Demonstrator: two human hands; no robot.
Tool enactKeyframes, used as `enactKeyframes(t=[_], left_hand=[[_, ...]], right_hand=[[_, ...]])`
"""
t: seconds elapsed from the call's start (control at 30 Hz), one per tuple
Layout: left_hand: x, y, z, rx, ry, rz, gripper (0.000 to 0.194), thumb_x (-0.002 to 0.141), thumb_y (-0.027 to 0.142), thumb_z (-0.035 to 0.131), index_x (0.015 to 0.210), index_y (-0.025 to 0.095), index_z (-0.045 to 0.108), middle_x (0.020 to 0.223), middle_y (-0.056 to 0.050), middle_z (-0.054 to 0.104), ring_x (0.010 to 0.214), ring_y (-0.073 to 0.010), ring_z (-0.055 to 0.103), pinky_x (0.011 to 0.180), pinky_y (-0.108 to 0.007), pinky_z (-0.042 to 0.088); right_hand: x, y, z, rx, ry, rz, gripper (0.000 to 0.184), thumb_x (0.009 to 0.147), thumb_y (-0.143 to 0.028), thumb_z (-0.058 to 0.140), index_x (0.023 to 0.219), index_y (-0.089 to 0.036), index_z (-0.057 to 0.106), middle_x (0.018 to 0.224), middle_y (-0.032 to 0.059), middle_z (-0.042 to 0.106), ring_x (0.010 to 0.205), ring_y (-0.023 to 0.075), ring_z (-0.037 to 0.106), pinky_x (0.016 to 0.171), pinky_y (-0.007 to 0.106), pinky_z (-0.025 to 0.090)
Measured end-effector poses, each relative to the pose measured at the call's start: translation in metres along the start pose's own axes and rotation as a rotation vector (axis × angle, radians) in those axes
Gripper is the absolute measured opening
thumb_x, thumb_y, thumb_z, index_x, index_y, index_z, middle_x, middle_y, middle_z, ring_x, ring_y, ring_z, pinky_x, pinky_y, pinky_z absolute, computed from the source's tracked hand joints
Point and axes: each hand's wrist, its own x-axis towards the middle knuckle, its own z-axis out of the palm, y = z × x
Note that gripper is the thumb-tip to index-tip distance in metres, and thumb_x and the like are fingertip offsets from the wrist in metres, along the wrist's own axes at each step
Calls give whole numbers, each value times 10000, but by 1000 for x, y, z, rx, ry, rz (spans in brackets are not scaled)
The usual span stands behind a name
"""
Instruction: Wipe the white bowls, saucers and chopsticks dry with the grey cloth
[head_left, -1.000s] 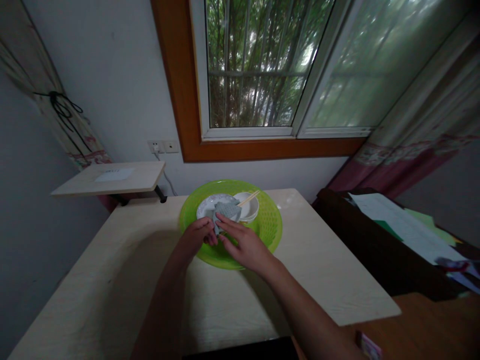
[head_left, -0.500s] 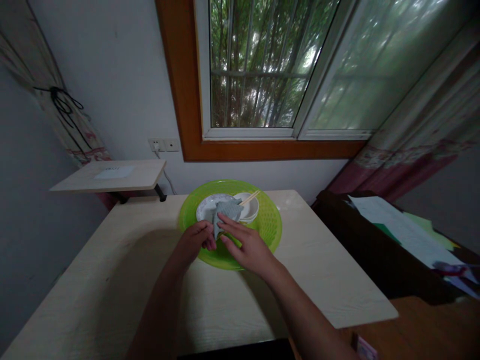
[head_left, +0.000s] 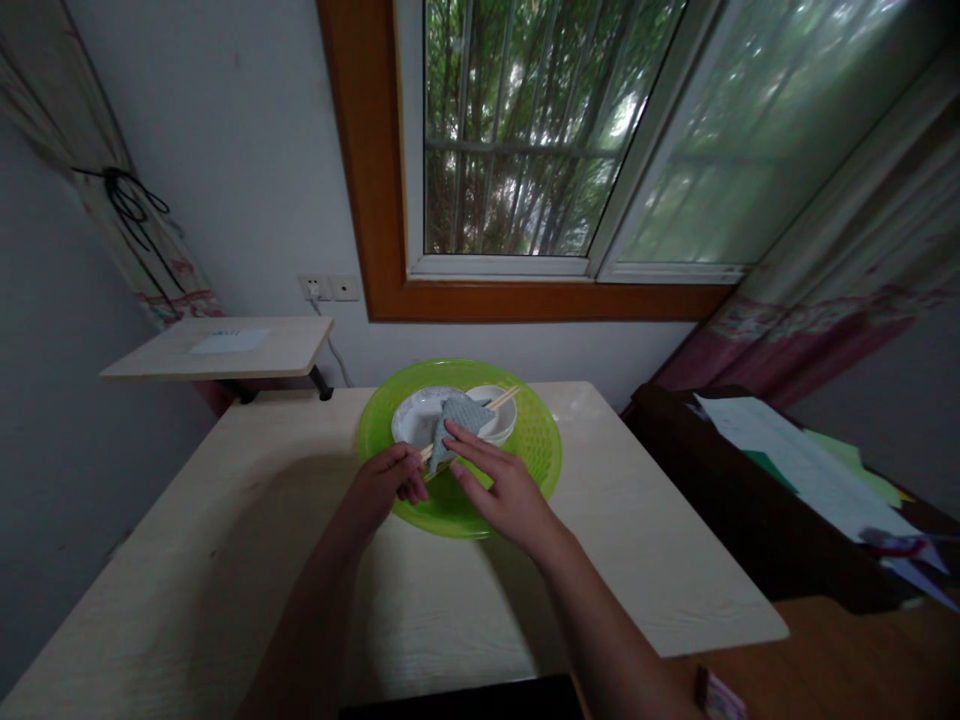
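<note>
so the chopsticks (head_left: 504, 397) run on a slant across the green basket (head_left: 538, 455), near-left part up to far-right part, with the grey cloth (head_left: 459, 415) folded around their middle. left hand (head_left: 394, 478) is at the basket's near-left edge, grip pinched on the near end of the sticks. right hand (head_left: 504, 490) comes in over the basket's near-right side and is the closer one to the cloth, which lies ahead and left of it. its fingers are on the cloth, but can't tell if the thumb's clamping. far ends poke out over the bowl (head_left: 501, 427).
</note>
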Motion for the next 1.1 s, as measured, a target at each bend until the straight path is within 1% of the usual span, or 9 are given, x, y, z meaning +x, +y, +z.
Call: enactKeyframes(t=[0.1, 0.17, 0.23, 0.33, 0.43, 0.63, 0.77, 0.93, 1.1], left_hand=[[0, 1, 1, 18, -11, 20, 309, 872, 475, 562, 749, 191, 566, 597, -26, 679, 525, -141, 574, 565, -265, 411], [-1, 1, 1, 22, -7, 24, 308, 872, 473, 564, 749, 191, 567, 596, -27, 677, 522, -143, 575, 565, -268, 411], [-1, 0, 0, 16, 9, 16, 302, 866, 476, 572, 769, 190, 580, 594, -26, 677, 516, -145, 571, 558, -269, 410], [0, -3, -1, -5, 25, 6, 291, 857, 471, 577, 787, 189, 584, 595, -24, 678, 510, -143, 562, 553, -266, 413], [1, -5, 1, -1, 23, 18, 278, 865, 456, 561, 801, 187, 583, 604, -22, 681, 518, -144, 569, 558, -265, 419], [2, 1, 7, 70, 23, 37, 276, 887, 430, 528, 756, 190, 565, 596, -17, 673, 529, -142, 582, 562, -263, 406], [2, 1, 5, 57, 14, 37, 270, 881, 438, 530, 781, 190, 574, 609, -24, 686, 529, -143, 576, 559, -261, 405], [3, -2, 4, 36, 7, 24, 256, 871, 437, 550, 798, 193, 576, 624, -24, 693, 542, -143, 584, 570, -257, 419], [3, 2, 5, 63, 21, 30, 259, 870, 434, 552, 789, 190, 587, 630, -24, 690, 551, -145, 594, 579, -259, 418]], right_hand=[[-1, -6, 8, 26, -65, -18, 426, 983, -279, 563, 1407, -305, 601, 1520, 30, 504, 1349, 236, 555, 1159, 464, 449], [0, -6, 7, 34, -79, -24, 418, 989, -279, 552, 1402, -313, 604, 1513, 23, 511, 1341, 234, 563, 1152, 468, 458], [3, 0, 1, 22, -48, -21, 399, 997, -276, 537, 1386, -313, 619, 1496, 23, 531, 1336, 233, 567, 1156, 475, 452], [7, 12, -7, -16, 54, 3, 368, 1003, -283, 526, 1347, -303, 655, 1469, 32, 563, 1339, 232, 564, 1168, 478, 434], [7, 17, -4, -31, 112, 23, 369, 994, -291, 543, 1344, -289, 660, 1473, 45, 561, 1347, 236, 557, 1173, 466, 428], [-1, 4, 17, 15, 24, -18, 414, 989, -284, 547, 1397, -278, 614, 1513, 48, 518, 1359, 223, 547, 1172, 444, 429], [2, 7, 11, 19, 33, -8, 391, 1000, -287, 528, 1377, -312, 629, 1499, 19, 533, 1354, 219, 550, 1178, 456, 421], [6, 20, 0, -12, 129, 28, 359, 994, -301, 536, 1325, -289, 674, 1455, 43, 579, 1328, 226, 576, 1166, 455, 437], [0, 13, 5, -17, 92, 27, 391, 980, -288, 551, 1358, -296, 647, 1491, 38, 539, 1349, 226, 555, 1169, 454, 431]])
